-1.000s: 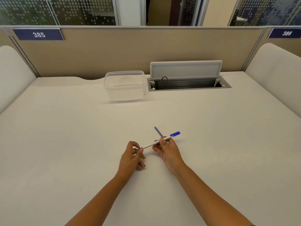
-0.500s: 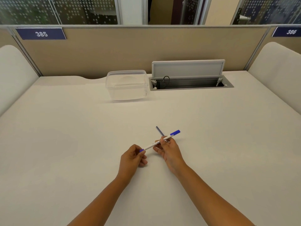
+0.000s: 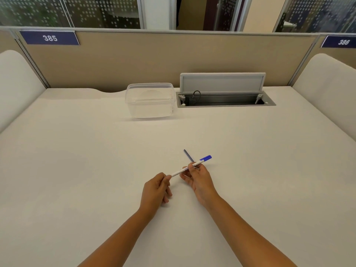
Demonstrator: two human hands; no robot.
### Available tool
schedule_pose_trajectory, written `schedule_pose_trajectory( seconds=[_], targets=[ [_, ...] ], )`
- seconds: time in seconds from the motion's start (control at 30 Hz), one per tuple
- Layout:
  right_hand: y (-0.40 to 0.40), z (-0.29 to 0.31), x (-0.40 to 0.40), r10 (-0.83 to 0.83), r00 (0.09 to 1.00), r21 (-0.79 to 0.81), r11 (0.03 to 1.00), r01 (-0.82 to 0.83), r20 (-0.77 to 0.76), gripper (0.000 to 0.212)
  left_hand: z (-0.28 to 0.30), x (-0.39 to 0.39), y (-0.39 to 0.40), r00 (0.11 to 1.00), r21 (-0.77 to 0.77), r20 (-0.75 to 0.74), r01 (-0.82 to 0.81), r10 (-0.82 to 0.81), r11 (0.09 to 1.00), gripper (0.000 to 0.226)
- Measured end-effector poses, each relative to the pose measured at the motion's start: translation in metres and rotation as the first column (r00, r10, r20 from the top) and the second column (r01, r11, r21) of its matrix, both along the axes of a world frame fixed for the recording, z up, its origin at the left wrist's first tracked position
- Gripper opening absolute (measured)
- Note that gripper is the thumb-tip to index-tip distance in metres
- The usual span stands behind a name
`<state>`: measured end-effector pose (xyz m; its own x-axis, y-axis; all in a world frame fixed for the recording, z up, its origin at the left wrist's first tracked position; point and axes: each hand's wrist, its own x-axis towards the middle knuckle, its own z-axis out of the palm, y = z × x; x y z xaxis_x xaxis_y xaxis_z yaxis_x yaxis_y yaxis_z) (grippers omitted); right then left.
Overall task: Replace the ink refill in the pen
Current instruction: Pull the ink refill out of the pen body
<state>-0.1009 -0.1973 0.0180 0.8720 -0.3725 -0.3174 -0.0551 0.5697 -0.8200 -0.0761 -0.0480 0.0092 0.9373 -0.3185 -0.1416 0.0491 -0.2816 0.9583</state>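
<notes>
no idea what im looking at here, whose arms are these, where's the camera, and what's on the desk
There is no machine here. A person wears a camera on the head, so you look down along their own two bare arms. The right hand pinches a white pen with a blue cap, plus a thin dark refill sticking out behind it. The left hand grips the pen's near tip. On the white desk farther back stand a clear plastic box and, to its right, an open cable hatch.

- White desk (image 3: 77, 170) backed by tan partition (image 3: 154, 60), labelled 385 (image 3: 49, 37) and 386 (image 3: 343, 42).
- Cable tray (image 3: 225, 101) seen open.
- Dotted glass panels (image 3: 96, 12) noted behind.
</notes>
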Motion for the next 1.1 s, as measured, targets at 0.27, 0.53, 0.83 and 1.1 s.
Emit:
schedule_pose_trajectory(
  seconds=[0.27,0.53,0.83,1.1],
  targets=[
    [-0.0009,0.0008,-0.0015,-0.014,1.000,0.007,1.000,0.014,-0.013,0.010,-0.0009,0.0020,-0.0007,0.997,0.076,0.078,0.005,-0.011,0.997,0.010],
    [-0.0001,0.0010,-0.0033,0.013,1.000,-0.020,1.000,-0.013,0.004,0.007,-0.0057,-0.0055,-0.0014,0.996,0.028,0.085,-0.021,0.019,0.999,0.039],
    [-0.0010,-0.0004,-0.0028,0.007,1.000,-0.018,1.000,-0.008,-0.007,0.012,-0.0072,-0.0041,-0.0023,0.977,0.196,0.211,-0.024,-0.018,0.980,0.019],
    [-0.0021,-0.0006,-0.0042,0.020,1.000,-0.018,1.000,-0.020,-0.005,0.012,-0.0082,-0.0041,-0.0033,0.980,0.270,0.199,-0.037,-0.018,0.962,0.019]
  ],
)
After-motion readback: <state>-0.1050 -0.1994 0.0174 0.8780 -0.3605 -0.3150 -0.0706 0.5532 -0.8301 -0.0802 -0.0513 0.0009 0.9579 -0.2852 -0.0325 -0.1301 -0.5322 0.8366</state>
